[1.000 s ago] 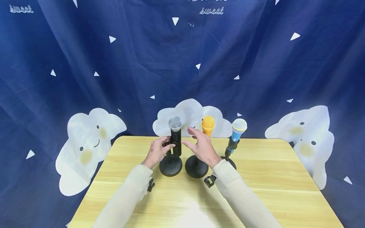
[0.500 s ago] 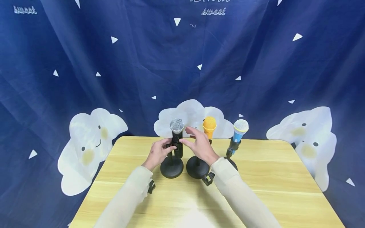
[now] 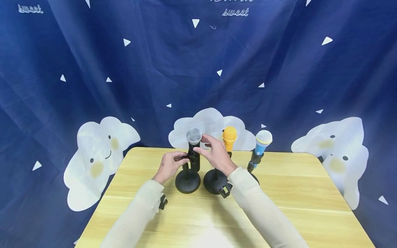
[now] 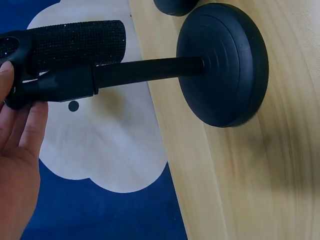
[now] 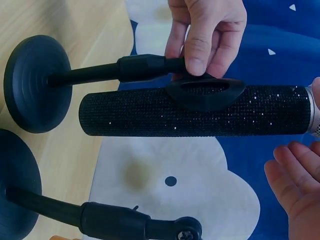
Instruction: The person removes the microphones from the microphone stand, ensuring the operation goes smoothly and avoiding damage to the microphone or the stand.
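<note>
A black glitter-covered microphone (image 5: 135, 112) with a silver mesh head (image 3: 194, 136) sits upright in the clip (image 5: 205, 95) of a black desk stand (image 4: 222, 65). My left hand (image 3: 169, 165) pinches the stand's joint just below the clip, thumb in front and fingers behind. My right hand (image 3: 217, 153) is at the microphone's upper end from the right. Its thumb (image 5: 316, 90) lies at the silver collar, while the lower fingers (image 5: 287, 165) are loosely bent and apart from the handle. The microphone's head is mostly out of frame in the right wrist view.
Close on the right, a yellow microphone (image 3: 230, 136) stands in a second round-based stand (image 3: 214, 182), partly behind my right hand. Farther right is a blue microphone (image 3: 262, 143) with a white head. The wooden table (image 3: 294, 193) ends at a blue curtain (image 3: 149, 69) with clouds.
My right hand has moved left to the microphone's collar, and its thumb now overlaps the microphone. The left hand keeps its pinch on the stand joint. The whole view has shifted slightly.
</note>
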{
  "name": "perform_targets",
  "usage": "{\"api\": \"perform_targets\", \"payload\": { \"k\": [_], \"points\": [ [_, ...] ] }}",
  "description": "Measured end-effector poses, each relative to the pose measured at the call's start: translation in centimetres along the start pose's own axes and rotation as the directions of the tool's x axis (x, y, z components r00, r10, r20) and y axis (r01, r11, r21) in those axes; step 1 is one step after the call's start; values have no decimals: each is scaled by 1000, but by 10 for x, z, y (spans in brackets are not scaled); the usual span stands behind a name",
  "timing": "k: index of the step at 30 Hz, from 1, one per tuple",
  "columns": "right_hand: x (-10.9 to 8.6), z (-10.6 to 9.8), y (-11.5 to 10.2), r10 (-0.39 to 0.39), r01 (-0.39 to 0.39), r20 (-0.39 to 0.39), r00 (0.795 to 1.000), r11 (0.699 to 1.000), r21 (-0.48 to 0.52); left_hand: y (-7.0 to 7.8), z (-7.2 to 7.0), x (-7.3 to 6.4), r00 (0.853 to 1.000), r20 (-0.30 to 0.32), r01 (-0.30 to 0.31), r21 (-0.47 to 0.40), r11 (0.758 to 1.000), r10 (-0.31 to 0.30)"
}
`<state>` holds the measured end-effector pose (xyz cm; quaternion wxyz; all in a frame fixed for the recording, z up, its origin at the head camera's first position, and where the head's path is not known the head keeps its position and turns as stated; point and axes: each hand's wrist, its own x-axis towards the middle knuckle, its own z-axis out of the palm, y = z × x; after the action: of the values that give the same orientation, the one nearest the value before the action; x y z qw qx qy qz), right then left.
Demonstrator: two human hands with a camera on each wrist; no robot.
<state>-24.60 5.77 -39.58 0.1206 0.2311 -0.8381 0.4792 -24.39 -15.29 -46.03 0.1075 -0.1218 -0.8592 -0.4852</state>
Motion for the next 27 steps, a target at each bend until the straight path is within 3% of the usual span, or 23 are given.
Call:
{"api": "perform_targets", "payload": {
  "k": [7,15,27],
  "points": [
    [4,4,0,3,-3,-13,1000,1000,6,-1,4,-2,1000,-25,-4,-20,1000,3],
    [9,4,0,27,-27,-21,999,999,26,-4,6,0,998,-46,-47,11,999,47],
    [14,10,-1,63,-63,6,998,996,65,-4,6,-1,999,-43,-18,-4,1000,18]
  ]
}}
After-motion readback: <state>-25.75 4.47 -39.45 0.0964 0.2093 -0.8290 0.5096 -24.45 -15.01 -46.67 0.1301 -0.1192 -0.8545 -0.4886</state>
